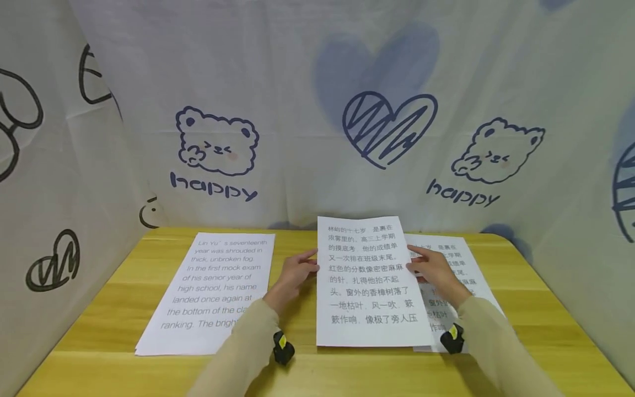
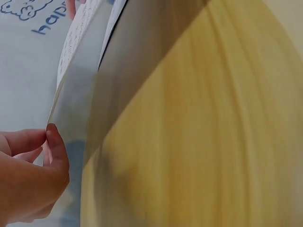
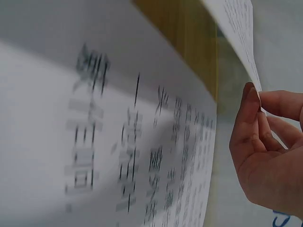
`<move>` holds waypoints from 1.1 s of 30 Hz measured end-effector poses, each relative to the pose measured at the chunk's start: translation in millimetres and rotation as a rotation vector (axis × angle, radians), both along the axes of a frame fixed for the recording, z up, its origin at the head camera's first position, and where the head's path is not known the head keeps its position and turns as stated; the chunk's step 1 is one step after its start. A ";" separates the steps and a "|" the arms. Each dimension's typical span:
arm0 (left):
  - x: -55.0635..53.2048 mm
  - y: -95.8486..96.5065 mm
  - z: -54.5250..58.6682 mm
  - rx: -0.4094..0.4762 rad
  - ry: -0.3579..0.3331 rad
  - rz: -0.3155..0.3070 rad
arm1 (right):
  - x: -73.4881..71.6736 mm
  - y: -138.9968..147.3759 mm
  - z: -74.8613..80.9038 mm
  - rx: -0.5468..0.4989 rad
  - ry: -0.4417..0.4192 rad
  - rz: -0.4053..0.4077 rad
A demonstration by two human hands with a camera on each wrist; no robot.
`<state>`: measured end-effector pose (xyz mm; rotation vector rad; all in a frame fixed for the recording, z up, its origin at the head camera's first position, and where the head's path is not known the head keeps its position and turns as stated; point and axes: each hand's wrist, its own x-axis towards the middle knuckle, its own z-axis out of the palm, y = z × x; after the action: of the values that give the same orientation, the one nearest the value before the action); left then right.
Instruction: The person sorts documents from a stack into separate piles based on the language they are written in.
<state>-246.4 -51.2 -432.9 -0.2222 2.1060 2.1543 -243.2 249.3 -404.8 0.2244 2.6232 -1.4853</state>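
Observation:
A sheet of paper (image 1: 369, 281) printed with Chinese text is held up off the table between both hands. My left hand (image 1: 296, 274) pinches its left edge between thumb and fingers; the left wrist view shows this left hand (image 2: 35, 175) on the thin edge. On the opposite edge my right hand (image 1: 436, 272) pinches the sheet, and the right wrist view shows the right hand (image 3: 270, 146) with the paper between thumb and fingers. Below and to the right lies another Chinese-printed sheet (image 1: 476, 275), partly hidden by the raised sheet and the right arm.
White paper with English text (image 1: 213, 286) lies at the left of the yellow wooden table (image 1: 541, 325), partly covered by the left sleeve. A white cloth (image 1: 297, 110) with bears, hearts and "happy" hangs behind and along both sides.

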 end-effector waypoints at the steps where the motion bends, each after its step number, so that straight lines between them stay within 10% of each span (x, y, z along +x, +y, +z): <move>1: -0.6 5.5 -1.6 0.002 0.001 0.003 | -0.4 4.4 -1.1 0.008 -0.003 -0.004; 17: -7.5 106.6 -8.7 0.065 -0.057 0.082 | 3.3 79.9 -17.9 0.123 -0.049 -0.061; 33: 7.5 176.1 -5.0 -0.252 0.010 0.166 | 2.1 125.0 -19.7 0.204 -0.045 -0.157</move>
<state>-238.9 124.9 -438.0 -0.4245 2.4430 1.9680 -241.0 374.3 -424.5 0.4878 2.7757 -1.2358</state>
